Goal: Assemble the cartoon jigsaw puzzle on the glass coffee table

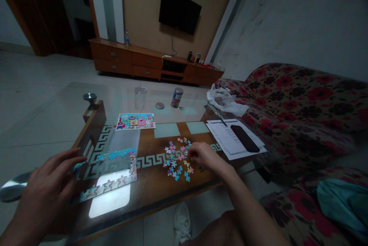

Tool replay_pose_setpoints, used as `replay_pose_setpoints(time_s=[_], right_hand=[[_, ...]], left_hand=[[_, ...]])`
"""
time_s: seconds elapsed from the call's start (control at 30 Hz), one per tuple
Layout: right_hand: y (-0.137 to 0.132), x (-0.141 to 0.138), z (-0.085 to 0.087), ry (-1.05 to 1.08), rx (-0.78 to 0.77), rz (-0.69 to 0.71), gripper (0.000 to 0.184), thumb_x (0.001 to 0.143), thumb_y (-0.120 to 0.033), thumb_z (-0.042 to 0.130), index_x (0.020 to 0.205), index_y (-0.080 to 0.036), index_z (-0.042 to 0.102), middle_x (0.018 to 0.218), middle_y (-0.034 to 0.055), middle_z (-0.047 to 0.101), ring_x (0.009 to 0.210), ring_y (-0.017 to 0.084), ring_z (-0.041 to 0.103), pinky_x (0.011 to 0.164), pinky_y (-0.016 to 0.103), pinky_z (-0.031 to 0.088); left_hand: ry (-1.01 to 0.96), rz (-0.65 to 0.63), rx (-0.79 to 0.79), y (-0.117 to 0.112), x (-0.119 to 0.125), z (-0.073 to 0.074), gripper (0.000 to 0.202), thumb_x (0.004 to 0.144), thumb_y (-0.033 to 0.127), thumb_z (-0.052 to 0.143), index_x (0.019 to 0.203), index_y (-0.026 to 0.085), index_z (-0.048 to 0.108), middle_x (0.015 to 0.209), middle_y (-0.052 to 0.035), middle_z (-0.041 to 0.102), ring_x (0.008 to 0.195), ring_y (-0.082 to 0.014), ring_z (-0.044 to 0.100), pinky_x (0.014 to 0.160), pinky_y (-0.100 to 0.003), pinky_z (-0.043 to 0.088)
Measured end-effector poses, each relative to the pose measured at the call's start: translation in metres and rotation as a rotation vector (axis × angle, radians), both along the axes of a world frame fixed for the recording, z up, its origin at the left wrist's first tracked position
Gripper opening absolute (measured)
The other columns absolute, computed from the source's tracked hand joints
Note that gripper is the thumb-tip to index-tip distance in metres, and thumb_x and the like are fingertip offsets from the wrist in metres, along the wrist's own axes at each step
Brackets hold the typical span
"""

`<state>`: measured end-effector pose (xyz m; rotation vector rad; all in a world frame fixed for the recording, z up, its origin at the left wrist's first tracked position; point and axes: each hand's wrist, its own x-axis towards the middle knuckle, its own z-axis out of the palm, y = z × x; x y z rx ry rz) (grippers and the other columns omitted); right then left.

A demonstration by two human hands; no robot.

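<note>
My left hand [48, 188] is at the left, its fingers curved around what look like blue puzzle pieces [79, 166]. Beside it lies a partly joined jigsaw border [133, 167], with top, right and bottom edges showing and bare glass inside. My hand hides the border's left end. Over the right side of a heap of loose puzzle pieces [174, 161], my right hand [201, 154] has its fingers curled down and together; whatever they pinch is hidden. A cartoon picture card [135, 121] lies flat beyond the border.
Farther back on the glass table stand a clear jar [140, 98] and a printed can [176, 98], with a round metal lid [160, 105] between them. At the right are papers [227, 138], a pen [223, 121], a black phone [245, 138] and a plastic bag [225, 100]. A flowered sofa [301, 108] borders the table.
</note>
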<state>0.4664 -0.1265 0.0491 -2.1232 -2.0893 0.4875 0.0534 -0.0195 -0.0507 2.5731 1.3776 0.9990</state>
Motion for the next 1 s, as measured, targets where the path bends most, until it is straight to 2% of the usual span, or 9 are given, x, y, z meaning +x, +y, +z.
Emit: replay_pose_setpoints(time_s=[0.2, 0.3, 0.43, 0.57, 0.7, 0.87, 0.93, 1.0], right_hand=[[-0.013, -0.007, 0.005, -0.097, -0.148, -0.02, 0.02, 0.068, -0.004, 0.06, 0.069, -0.021, 0.071, 0.067, 0.0021, 0.068, 0.066, 0.015, 0.059, 0.057, 0.023, 0.033], [-0.017, -0.011, 0.003, -0.14, -0.142, 0.034, 0.016, 0.068, -0.006, 0.061, 0.069, -0.02, 0.07, 0.07, 0.0024, 0.068, 0.068, 0.016, 0.058, 0.058, 0.024, 0.032], [-0.02, -0.02, 0.001, -0.09, -0.09, 0.159, 0.023, 0.071, -0.004, 0.058, 0.084, -0.021, 0.068, 0.084, 0.0026, 0.068, 0.077, 0.016, 0.057, 0.064, 0.024, 0.034], [-0.022, -0.027, 0.002, -0.091, -0.101, 0.192, 0.034, 0.07, -0.001, 0.058, 0.097, -0.021, 0.065, 0.094, 0.0041, 0.067, 0.084, 0.017, 0.057, 0.071, 0.025, 0.035], [-0.019, -0.027, -0.002, -0.131, -0.13, 0.187, 0.024, 0.071, -0.005, 0.064, 0.09, -0.02, 0.065, 0.09, 0.0036, 0.068, 0.082, 0.018, 0.058, 0.068, 0.025, 0.035], [-0.014, -0.026, -0.004, -0.146, -0.167, 0.113, 0.004, 0.075, -0.017, 0.069, 0.074, -0.019, 0.066, 0.076, 0.0025, 0.067, 0.074, 0.017, 0.058, 0.063, 0.025, 0.033], [-0.014, -0.024, -0.003, -0.135, -0.155, 0.112, 0.007, 0.075, -0.014, 0.067, 0.07, -0.018, 0.066, 0.072, 0.0021, 0.065, 0.07, 0.016, 0.056, 0.061, 0.024, 0.033], [-0.014, -0.021, -0.001, -0.087, -0.125, 0.171, 0.013, 0.075, -0.008, 0.061, 0.072, -0.018, 0.067, 0.075, 0.002, 0.064, 0.071, 0.015, 0.055, 0.062, 0.024, 0.034]], left_hand=[[-0.006, 0.011, -0.014, 0.0, 0.001, 0.002, 0.029, 0.079, 0.032, 0.038, 0.101, 0.021, 0.055, 0.126, -0.014, 0.051, 0.111, -0.0332, 0.052, 0.09, -0.051, 0.043], [-0.008, 0.011, 0.003, 0.0, 0.002, 0.003, 0.03, 0.079, 0.032, 0.038, 0.101, 0.021, 0.055, 0.125, -0.0145, 0.052, 0.111, -0.0339, 0.052, 0.09, -0.051, 0.043], [0.012, 0.003, 0.012, -0.001, 0.003, 0.002, 0.03, 0.079, 0.03, 0.037, 0.101, 0.019, 0.055, 0.125, -0.0153, 0.051, 0.111, -0.0335, 0.052, 0.089, -0.05, 0.044], [0.014, 0.013, -0.014, -0.002, 0.002, 0.002, 0.029, 0.08, 0.03, 0.037, 0.101, 0.02, 0.054, 0.127, -0.0145, 0.05, 0.112, -0.0324, 0.052, 0.091, -0.05, 0.043], [0.015, 0.019, -0.009, -0.002, 0.002, 0.004, 0.03, 0.079, 0.029, 0.037, 0.102, 0.021, 0.054, 0.127, -0.014, 0.05, 0.112, -0.0329, 0.051, 0.091, -0.05, 0.043], [0.0, 0.01, 0.007, -0.002, 0.005, 0.007, 0.03, 0.08, 0.029, 0.036, 0.099, 0.018, 0.057, 0.125, -0.0151, 0.052, 0.111, -0.0337, 0.052, 0.089, -0.051, 0.043], [0.006, 0.008, 0.009, -0.003, 0.005, 0.008, 0.03, 0.08, 0.028, 0.037, 0.099, 0.018, 0.057, 0.125, -0.0154, 0.052, 0.11, -0.0335, 0.052, 0.087, -0.05, 0.043], [0.009, 0.012, 0.014, -0.003, 0.005, 0.009, 0.03, 0.08, 0.027, 0.037, 0.099, 0.017, 0.057, 0.125, -0.0158, 0.052, 0.11, -0.0336, 0.052, 0.086, -0.049, 0.044]])
